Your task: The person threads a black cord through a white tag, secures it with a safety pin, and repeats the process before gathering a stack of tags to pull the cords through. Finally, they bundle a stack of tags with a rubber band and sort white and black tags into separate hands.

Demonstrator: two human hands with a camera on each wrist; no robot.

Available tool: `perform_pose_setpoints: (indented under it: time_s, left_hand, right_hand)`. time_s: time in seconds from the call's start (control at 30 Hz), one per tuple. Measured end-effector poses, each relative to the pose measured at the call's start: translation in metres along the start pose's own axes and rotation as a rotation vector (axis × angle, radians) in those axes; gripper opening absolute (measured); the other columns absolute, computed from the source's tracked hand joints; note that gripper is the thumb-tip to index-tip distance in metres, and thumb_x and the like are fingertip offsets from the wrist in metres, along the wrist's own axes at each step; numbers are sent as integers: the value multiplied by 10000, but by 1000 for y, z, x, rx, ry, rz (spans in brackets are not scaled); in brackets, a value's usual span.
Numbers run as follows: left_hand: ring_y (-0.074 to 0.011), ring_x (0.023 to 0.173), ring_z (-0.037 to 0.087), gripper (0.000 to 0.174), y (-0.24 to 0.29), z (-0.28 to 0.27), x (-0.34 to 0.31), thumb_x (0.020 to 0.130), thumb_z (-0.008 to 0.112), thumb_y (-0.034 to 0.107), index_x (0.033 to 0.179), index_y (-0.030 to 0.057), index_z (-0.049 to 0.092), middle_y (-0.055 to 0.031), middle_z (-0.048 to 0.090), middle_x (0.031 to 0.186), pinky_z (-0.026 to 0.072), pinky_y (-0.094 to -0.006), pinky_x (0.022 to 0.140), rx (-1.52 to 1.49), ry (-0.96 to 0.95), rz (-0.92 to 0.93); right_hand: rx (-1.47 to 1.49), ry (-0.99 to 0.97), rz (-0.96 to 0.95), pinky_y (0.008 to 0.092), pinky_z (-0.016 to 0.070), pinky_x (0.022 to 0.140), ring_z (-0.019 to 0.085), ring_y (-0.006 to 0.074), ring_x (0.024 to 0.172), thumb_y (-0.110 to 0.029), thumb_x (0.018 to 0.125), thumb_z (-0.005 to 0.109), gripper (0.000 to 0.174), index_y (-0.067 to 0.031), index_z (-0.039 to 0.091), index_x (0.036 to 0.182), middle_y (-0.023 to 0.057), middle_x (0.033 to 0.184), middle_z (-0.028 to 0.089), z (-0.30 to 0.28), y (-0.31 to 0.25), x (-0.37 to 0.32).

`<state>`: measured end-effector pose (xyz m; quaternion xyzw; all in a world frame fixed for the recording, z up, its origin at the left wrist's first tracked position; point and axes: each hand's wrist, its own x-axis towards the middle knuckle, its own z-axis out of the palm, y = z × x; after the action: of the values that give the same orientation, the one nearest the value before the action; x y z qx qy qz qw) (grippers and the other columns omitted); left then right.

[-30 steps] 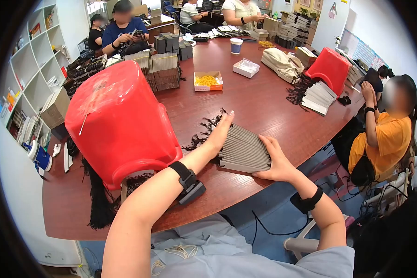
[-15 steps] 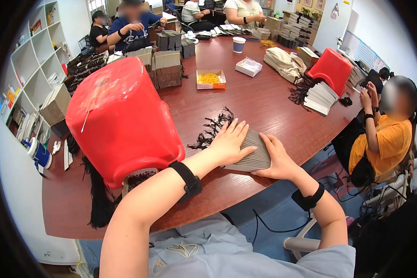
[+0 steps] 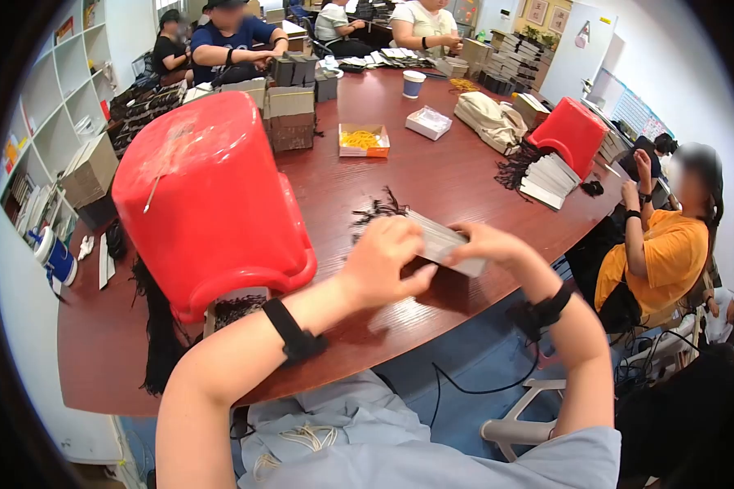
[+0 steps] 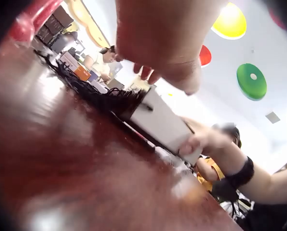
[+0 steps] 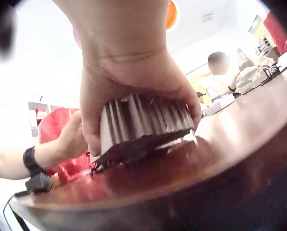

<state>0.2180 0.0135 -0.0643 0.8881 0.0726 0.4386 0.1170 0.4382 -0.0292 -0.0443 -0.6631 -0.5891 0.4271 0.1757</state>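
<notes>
In my right hand I grip a stack of thin pale-edged pieces, fingers on one side and thumb on the other. The right wrist view shows the stack tilted close over the table, its layered edges facing the camera. Black tassels trail from its far left end. My left hand hovers beside that end with loosely bent fingers, thumb held apart from them. From the left wrist, the left hand arches above the stack's flat pale side.
A large upturned red bin stands left, with black cords hanging beside it. Beyond lie a box of yellow bands, a white box, a paper cup and a cloth bag. A second red bin stands right. Several people sit around.
My left hand first presses the stack's tassel end, then lies flat across its top, and now has lifted off toward me. The stack has tilted in my right hand, which keeps its grip.
</notes>
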Motion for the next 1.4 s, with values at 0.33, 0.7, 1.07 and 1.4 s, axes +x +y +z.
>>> perform_pose_setpoints:
  time_s: [0.33, 0.7, 1.07, 1.4]
  left_hand:
    - [-213, 1010, 443, 485, 74, -3, -7, 798, 458, 477, 1047, 64, 509, -75, 517, 1015, 317, -370, 885, -1055, -154, -986]
    - [-195, 1007, 484, 314, 21, -5, 10, 795, 540, 356, 1004, 121, 542, -49, 556, 1037, 344, -390, 909, -2217, 465, -997]
    - [-227, 826, 586, 206, -10, -14, 8, 883, 409, 140, 967, -11, 521, -122, 594, 922, 482, -350, 767, -2006, 479, -1050]
    - [-215, 625, 529, 237, -78, -24, 13, 815, 399, -38, 1036, 47, 406, -154, 547, 832, 454, -366, 537, -1817, 910, -1204]
  right_hand:
    - [518, -216, 219, 256, 417, 750, 522, 191, 910, -306, 637, 657, 648, 67, 453, 1126, 158, 1039, 526, -16, -12, -19]
    - [-303, 442, -266, 310, 350, 888, 445, 233, 1044, -240, 508, 759, 880, 45, 312, 1210, 170, 1111, 449, 30, -52, -62]
    - [-473, 493, -518, 388, 316, 924, 393, 326, 1084, -263, 504, 753, 905, 27, 282, 1220, 200, 1125, 416, 42, -56, -93]
    - [-432, 455, -389, 380, 328, 922, 397, 322, 1095, -315, 466, 766, 933, 46, 324, 1204, 214, 1131, 435, 21, -35, -61]
